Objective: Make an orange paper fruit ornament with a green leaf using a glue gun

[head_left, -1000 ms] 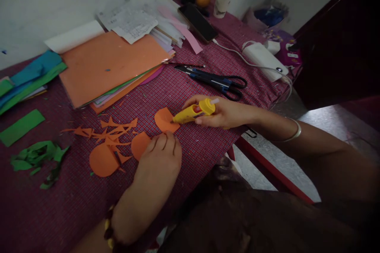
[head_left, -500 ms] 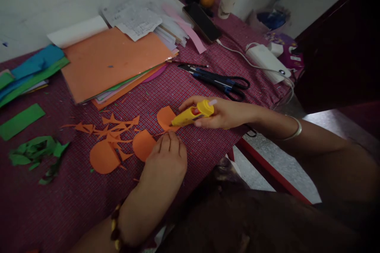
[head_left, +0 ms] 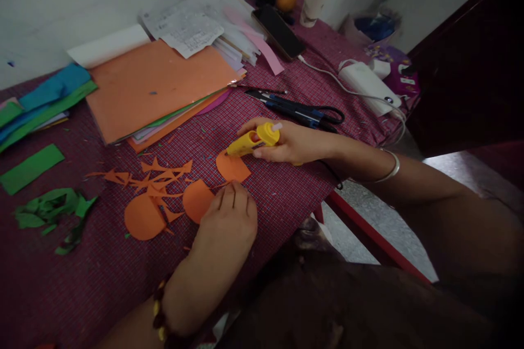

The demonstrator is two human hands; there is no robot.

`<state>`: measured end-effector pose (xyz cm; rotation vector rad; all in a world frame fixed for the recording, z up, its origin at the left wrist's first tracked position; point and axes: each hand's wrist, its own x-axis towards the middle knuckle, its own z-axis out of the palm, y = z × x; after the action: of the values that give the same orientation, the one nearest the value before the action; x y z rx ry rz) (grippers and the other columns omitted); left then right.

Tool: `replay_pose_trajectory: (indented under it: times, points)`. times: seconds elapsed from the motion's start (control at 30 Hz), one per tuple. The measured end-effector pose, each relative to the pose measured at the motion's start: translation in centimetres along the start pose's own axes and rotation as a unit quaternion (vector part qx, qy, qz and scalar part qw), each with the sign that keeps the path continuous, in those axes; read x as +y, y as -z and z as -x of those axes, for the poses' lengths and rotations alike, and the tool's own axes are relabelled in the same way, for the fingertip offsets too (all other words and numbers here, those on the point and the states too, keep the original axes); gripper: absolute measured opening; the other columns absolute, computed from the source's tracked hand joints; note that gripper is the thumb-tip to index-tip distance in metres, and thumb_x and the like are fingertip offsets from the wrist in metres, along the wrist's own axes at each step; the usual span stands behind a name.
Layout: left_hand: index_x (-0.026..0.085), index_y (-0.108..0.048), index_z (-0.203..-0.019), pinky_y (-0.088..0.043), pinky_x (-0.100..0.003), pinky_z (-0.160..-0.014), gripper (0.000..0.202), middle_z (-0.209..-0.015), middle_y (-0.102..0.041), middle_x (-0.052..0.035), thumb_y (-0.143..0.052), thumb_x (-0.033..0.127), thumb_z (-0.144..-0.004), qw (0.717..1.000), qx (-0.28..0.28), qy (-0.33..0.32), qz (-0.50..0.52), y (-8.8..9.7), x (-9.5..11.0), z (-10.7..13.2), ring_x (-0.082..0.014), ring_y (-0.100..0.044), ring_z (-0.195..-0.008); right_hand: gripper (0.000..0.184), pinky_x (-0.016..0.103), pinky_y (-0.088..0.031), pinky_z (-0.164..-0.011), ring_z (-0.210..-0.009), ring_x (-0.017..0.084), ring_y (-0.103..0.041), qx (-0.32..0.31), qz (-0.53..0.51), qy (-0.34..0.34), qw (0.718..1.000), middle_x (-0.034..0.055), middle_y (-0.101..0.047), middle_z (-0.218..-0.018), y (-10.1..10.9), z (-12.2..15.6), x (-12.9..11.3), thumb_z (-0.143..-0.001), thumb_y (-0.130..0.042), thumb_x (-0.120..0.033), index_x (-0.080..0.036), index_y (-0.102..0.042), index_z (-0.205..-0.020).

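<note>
My right hand [head_left: 282, 142] is wrapped round a yellow hot glue gun [head_left: 248, 143]; a pale glue stick pokes out of its back end. The nozzle points down at the upper left edge of a rounded orange paper piece [head_left: 235, 170]. My left hand [head_left: 229, 212] lies on the table with its fingers stretched out, fingertips at the lower edge of that piece. Partly covered by the left hand is a second orange paper piece [head_left: 196, 200]. Farther left lies a third orange paper piece [head_left: 143, 218], beside curly orange paper scraps [head_left: 164, 177].
Black-and-blue scissors [head_left: 298, 109] lie behind my right hand. At the back are a stack of coloured paper [head_left: 159, 92], a phone [head_left: 278, 32] on a cable, a paper cup [head_left: 314, 2] and a white power bank [head_left: 368, 87]. Green scraps [head_left: 49, 207] sit at left.
The glue gun in my right hand has moved left and away from me, its nozzle passing from the paper's lower part to its upper left edge. My left hand has hardly moved.
</note>
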<state>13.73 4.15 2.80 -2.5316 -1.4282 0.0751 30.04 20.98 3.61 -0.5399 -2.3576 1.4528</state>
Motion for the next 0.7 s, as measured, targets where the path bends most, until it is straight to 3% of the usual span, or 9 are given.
replay_pose_trajectory:
  times: [0.17,0.33,0.57,0.7]
  points:
    - [-0.002,-0.071,-0.100,-0.058,-0.044,-0.080,0.036,-0.104,-0.070,-0.0272,-0.046,-0.003,-0.074,1.000,0.014,-0.006,-0.008,-0.1,0.0,0.0,-0.0346,-0.069,-0.095,0.042,0.025,-0.047,-0.085,-0.095,0.013,-0.058,-0.016,-0.014,-0.036,0.999,0.0084,-0.060,-0.111,0.5,2.4,-0.7,-0.090,-0.060,-0.029,-0.010,-0.046,-0.125]
    - [-0.001,-0.071,-0.102,-0.058,-0.044,-0.082,0.038,-0.106,-0.070,-0.0271,-0.047,-0.002,-0.074,1.000,0.001,-0.006,-0.021,0.0,0.1,0.0,-0.0344,-0.069,-0.096,0.043,0.026,-0.048,-0.084,-0.096,0.014,-0.059,-0.056,-0.021,-0.045,0.997,0.0087,-0.060,-0.113,-0.2,4.1,-1.6,-0.092,-0.058,-0.031,-0.012,-0.046,-0.128]
    - [-0.003,-0.070,-0.103,-0.057,-0.044,-0.083,0.036,-0.106,-0.070,-0.0292,-0.047,-0.002,-0.075,1.000,-0.012,-0.009,-0.023,0.2,0.0,-0.2,-0.0349,-0.069,-0.097,0.044,0.027,-0.048,-0.084,-0.093,0.015,-0.058,-0.033,0.009,-0.002,0.999,0.0092,-0.060,-0.110,-1.1,0.9,-0.4,-0.090,-0.059,-0.032,-0.009,-0.047,-0.126]
    - [-0.002,-0.070,-0.104,-0.058,-0.044,-0.082,0.036,-0.108,-0.069,-0.0286,-0.048,-0.001,-0.076,1.000,-0.013,-0.007,-0.022,0.0,0.5,-0.3,-0.0344,-0.069,-0.097,0.038,0.025,-0.047,-0.080,-0.090,0.013,-0.058,-0.010,-0.001,-0.014,1.000,0.0075,-0.061,-0.107,-0.5,0.6,-0.5,-0.089,-0.060,-0.031,-0.012,-0.049,-0.121]
